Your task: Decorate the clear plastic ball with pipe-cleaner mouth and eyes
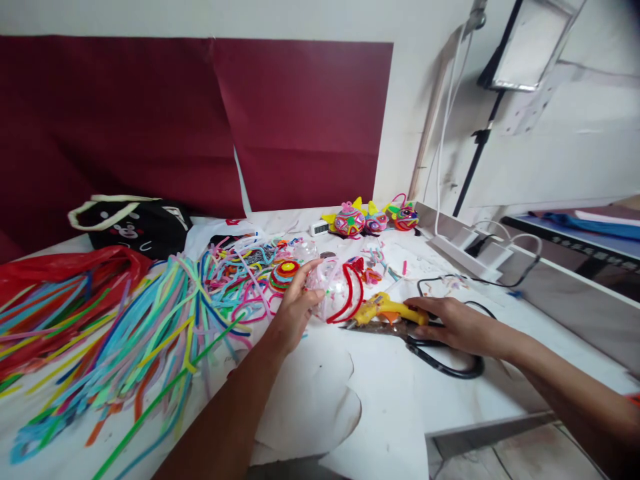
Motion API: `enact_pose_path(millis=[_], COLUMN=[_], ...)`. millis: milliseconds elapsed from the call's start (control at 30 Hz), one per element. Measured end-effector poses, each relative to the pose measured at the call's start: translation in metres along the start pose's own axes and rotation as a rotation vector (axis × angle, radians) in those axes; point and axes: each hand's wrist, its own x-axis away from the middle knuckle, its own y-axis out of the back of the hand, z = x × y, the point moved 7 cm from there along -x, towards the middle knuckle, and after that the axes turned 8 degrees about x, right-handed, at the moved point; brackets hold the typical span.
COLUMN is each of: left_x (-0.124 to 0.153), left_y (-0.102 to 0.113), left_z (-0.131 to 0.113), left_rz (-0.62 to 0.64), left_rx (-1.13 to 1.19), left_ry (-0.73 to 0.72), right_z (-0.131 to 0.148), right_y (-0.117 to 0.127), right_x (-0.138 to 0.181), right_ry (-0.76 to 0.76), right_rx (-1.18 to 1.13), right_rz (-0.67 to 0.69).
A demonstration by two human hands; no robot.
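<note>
Note left hand curled around clear ball; treat as likely light, slick, thin-walled, and grasp by bare sides. Note right hand lying over scissors, hold unclear.

- Small craft workspace, I'd say, more of a hobby bench than a proper workshop.
- The white table is buried under a big heap of pipe cleaners in pretty much every colour.
- A yellow glue gun and black-handled scissors are out on the top, right by a clear ball with a red pipe cleaner looped on it.
- Three decorated balls sit lined up at the back.
- Dark red paper covers the wall, and there's a light panel on a stand, so it's a bit studio-ish.
</note>
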Motion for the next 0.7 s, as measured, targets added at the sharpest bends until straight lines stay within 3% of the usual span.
enact_pose_path(millis=[367,700], left_x=[-0.0020,-0.0031], left_y=[0.0020,0.0057], left_z=[0.0019,0.0029], left_rz=[-0.030,-0.082], left_rx=[0.044,-0.056], left_ry=[0.015,0.003], right_z=[0.0011,0.0024], right_y=[-0.0007,-0.0020], right_x=[-0.0026,-0.0035], right_ry=[-0.026,-0.036], right_rx=[0.012,0.065], right_rz=[0.019,0.017])
